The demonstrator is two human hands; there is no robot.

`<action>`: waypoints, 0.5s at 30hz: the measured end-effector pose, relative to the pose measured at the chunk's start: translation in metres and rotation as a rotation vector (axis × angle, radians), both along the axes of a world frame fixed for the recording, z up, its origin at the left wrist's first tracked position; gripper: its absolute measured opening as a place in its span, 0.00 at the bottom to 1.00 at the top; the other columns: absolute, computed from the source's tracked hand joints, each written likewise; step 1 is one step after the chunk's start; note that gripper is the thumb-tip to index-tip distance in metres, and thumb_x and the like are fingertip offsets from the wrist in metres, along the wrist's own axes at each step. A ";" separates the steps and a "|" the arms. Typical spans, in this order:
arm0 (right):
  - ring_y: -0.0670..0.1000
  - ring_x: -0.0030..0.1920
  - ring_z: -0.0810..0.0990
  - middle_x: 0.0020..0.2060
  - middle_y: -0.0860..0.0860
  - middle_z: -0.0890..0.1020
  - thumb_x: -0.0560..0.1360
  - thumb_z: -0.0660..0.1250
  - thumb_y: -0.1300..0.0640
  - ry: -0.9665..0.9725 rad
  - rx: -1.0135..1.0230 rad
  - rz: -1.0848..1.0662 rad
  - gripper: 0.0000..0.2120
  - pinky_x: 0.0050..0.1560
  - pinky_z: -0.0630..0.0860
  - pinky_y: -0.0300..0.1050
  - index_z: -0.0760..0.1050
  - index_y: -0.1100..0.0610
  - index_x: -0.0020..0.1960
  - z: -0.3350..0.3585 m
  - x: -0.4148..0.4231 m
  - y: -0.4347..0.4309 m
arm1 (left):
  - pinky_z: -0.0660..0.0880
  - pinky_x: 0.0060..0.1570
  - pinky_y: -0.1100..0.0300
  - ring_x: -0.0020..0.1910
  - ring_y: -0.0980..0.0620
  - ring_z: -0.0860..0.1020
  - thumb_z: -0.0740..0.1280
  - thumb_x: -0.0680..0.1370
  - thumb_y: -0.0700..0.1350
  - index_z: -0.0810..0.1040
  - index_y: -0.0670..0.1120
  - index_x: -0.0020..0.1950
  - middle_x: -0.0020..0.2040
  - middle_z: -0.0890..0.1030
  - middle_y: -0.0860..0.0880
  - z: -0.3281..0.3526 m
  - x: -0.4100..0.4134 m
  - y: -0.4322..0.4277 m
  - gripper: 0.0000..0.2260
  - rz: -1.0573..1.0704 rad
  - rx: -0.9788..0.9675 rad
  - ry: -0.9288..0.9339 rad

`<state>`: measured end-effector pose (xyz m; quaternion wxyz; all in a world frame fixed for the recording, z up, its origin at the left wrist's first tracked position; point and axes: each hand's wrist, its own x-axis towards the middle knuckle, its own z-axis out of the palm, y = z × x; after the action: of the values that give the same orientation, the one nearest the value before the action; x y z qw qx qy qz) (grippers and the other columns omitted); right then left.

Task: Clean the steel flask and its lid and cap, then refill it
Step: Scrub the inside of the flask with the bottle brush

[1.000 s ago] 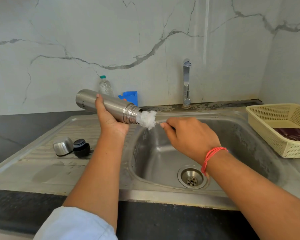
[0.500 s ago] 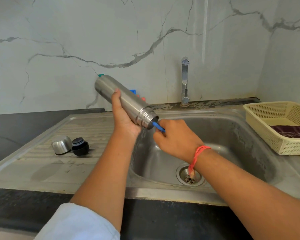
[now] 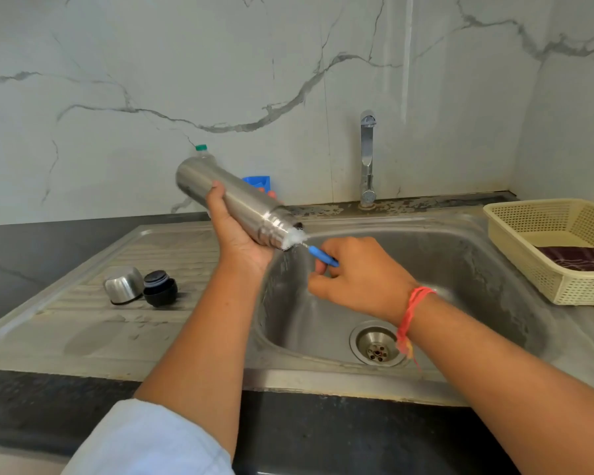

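Holding the brushed-steel cylindrical flask in your left hand: fingers wrapped round its mid-body, thumb on the near side. Flask is tilted, base up toward the marble wall, open threaded mouth down and to the right, over the left edge of the stainless steel sink basin. Your right hand pinches the blue plastic handle of the white-bristled bottle brush, fingers curled round it. A tuft of white bristles shows at the flask mouth; the rest of the brush head is inside, can't see how deep. Red thread band on your right wrist, pale blue sleeve on your left arm. The domed steel cap and round black plastic lid lie side by side, touching, on the ribbed steel drainboard, left of the basin and well apart from the flask. Round drain strainer sits at the basin bottom. Chrome tap stands behind the basin; no visible water stream. Clear plastic bottle with a green cap and a blue plastic holder are behind the flask by the wall, mostly hidden. Cream perforated plastic basket sits on the sink's right edge with a dark maroon cloth in it.
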<state>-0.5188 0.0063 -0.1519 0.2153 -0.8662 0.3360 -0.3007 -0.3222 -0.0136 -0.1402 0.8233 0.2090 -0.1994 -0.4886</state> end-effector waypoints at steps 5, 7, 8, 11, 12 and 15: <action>0.41 0.25 0.71 0.20 0.38 0.72 0.70 0.72 0.53 -0.066 0.051 0.034 0.07 0.30 0.67 0.32 0.76 0.54 0.37 0.003 0.001 0.006 | 0.79 0.39 0.56 0.37 0.47 0.81 0.67 0.76 0.64 0.76 0.39 0.56 0.41 0.81 0.43 0.012 -0.006 0.006 0.27 -0.007 -0.006 -0.053; 0.42 0.25 0.71 0.20 0.39 0.71 0.70 0.72 0.53 -0.037 0.055 0.049 0.07 0.30 0.68 0.31 0.76 0.54 0.37 0.004 -0.003 0.006 | 0.80 0.38 0.56 0.36 0.46 0.81 0.67 0.77 0.63 0.76 0.39 0.54 0.39 0.80 0.43 0.014 0.003 0.011 0.25 0.027 -0.035 0.028; 0.41 0.25 0.71 0.20 0.38 0.72 0.70 0.72 0.53 -0.031 0.054 0.050 0.07 0.30 0.68 0.31 0.76 0.54 0.37 0.003 -0.001 0.007 | 0.80 0.38 0.56 0.37 0.46 0.81 0.67 0.77 0.63 0.76 0.39 0.55 0.39 0.81 0.43 0.012 0.001 0.011 0.25 0.030 -0.039 0.029; 0.41 0.26 0.72 0.20 0.40 0.73 0.69 0.73 0.52 -0.051 0.059 0.034 0.08 0.29 0.67 0.32 0.75 0.52 0.36 0.001 0.009 0.006 | 0.80 0.40 0.55 0.39 0.47 0.82 0.67 0.77 0.63 0.77 0.40 0.55 0.41 0.82 0.44 0.008 -0.016 0.008 0.25 0.022 0.012 -0.087; 0.41 0.26 0.72 0.21 0.39 0.73 0.69 0.73 0.52 -0.053 0.060 0.032 0.08 0.29 0.67 0.32 0.75 0.52 0.36 0.002 0.007 0.005 | 0.80 0.40 0.56 0.39 0.47 0.82 0.67 0.77 0.63 0.78 0.40 0.54 0.41 0.82 0.44 0.011 -0.017 0.009 0.25 0.027 0.017 -0.109; 0.41 0.26 0.71 0.21 0.40 0.72 0.70 0.73 0.52 -0.002 0.041 0.030 0.08 0.29 0.66 0.32 0.76 0.53 0.37 0.003 -0.006 0.001 | 0.80 0.38 0.55 0.38 0.46 0.82 0.67 0.77 0.63 0.75 0.40 0.58 0.41 0.81 0.44 0.016 -0.001 0.012 0.26 0.051 -0.036 0.000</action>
<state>-0.5248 0.0069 -0.1491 0.2379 -0.8662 0.3289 -0.2915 -0.3229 -0.0021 -0.1242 0.8391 0.1990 -0.2030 -0.4638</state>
